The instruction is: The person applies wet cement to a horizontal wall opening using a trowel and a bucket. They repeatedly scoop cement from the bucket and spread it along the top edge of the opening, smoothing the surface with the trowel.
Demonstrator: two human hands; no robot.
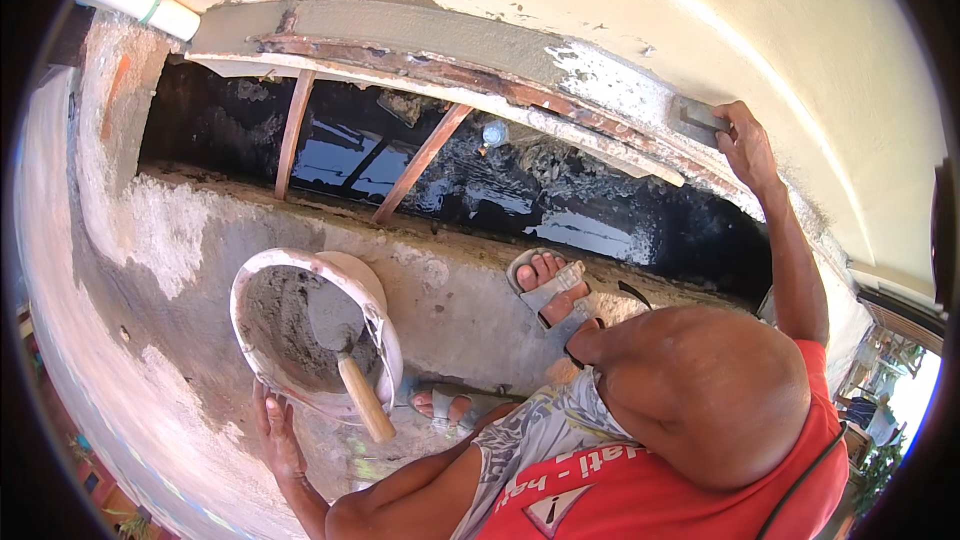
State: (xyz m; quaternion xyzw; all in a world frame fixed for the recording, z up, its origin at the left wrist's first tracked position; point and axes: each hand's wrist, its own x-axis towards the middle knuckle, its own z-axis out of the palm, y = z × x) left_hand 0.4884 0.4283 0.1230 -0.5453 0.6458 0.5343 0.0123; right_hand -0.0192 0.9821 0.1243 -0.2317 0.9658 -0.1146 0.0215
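My right hand (748,145) is closed on a small grey float (700,119), a flat block-like plastering tool. Its face lies against the plastered ledge (620,83) at the foot of the wall. Low on the left, my left hand (280,435) has its fingers stretched out, their tips at the outside of a white bucket (374,285). The bucket is tilted toward me and holds wet grey mortar (285,325). A trowel (366,398) rests in it, its blade coated with mortar and its wooden handle sticking out over the rim.
Beyond the bucket runs a long trench of dark water (480,205), crossed by two wooden struts (425,162). A blue-white round object (495,133) shows there. My sandalled foot (550,285) is at its edge. A white pipe (140,0) lies top left.
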